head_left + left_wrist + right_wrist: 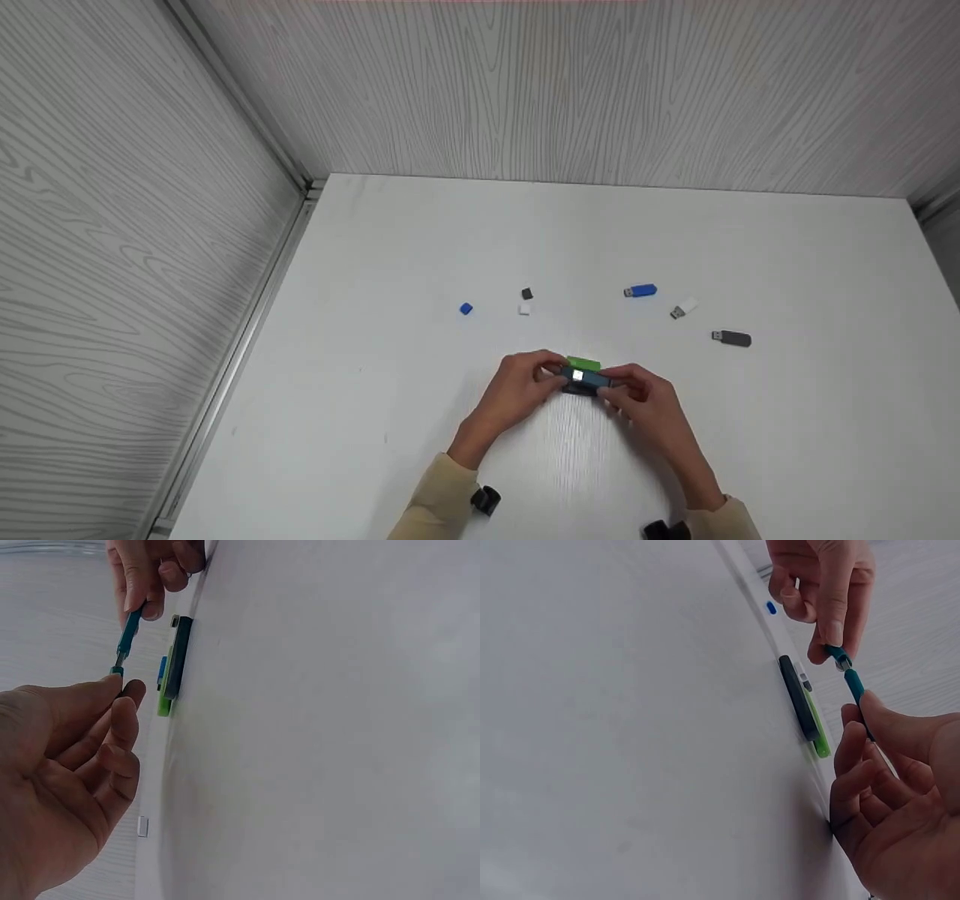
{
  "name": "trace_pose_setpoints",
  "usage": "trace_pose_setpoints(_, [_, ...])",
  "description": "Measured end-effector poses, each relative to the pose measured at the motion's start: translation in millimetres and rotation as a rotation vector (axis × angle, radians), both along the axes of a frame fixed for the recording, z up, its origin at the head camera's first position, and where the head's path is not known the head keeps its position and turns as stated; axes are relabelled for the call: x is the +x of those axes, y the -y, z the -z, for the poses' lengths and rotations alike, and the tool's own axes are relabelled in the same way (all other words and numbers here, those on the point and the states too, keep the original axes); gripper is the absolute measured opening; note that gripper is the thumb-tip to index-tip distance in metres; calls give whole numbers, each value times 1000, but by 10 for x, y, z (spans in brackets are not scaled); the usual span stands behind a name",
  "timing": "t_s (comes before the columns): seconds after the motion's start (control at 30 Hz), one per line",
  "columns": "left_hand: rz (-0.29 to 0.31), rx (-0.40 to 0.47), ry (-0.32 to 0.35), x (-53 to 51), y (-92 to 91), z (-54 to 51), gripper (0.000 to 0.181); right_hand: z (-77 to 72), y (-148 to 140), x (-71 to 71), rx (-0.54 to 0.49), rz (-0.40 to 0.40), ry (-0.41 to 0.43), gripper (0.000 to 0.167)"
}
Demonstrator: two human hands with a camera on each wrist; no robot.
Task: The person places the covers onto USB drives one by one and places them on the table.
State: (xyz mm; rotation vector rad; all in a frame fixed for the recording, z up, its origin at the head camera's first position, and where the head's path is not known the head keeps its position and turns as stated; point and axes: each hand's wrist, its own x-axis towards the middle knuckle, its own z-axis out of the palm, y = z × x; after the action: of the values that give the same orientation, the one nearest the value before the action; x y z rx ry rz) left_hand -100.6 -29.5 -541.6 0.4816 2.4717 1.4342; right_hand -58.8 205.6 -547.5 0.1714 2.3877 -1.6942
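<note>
The right hand (649, 401) pinches a teal USB stick (855, 687) between thumb and fingers. A small teal cap (116, 670) is pinched by the left hand (517, 390) at the stick's metal plug. In the left wrist view a bit of metal shows between cap and body, so the cap is not fully over the plug. Just beyond and below them on the table lie a green stick (583, 364) and a dark stick (798, 697), side by side.
On the white table (360, 262), a blue stick (643, 290), a white stick (684, 308) and a dark grey stick (731, 338) lie at the right. Left of them are a blue cap (466, 308), a black cap (527, 293) and a white cap (524, 309).
</note>
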Motion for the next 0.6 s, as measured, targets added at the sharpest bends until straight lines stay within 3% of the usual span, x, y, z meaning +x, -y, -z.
trace_pose_setpoints(0.3, [53, 2, 9, 23, -6, -28, 26, 3, 18, -9, 13, -34, -12, 28])
trace_pose_setpoints(0.6, [50, 39, 23, 39, -11, -18, 25, 14, 40, 0, 24, -25, -23, 27])
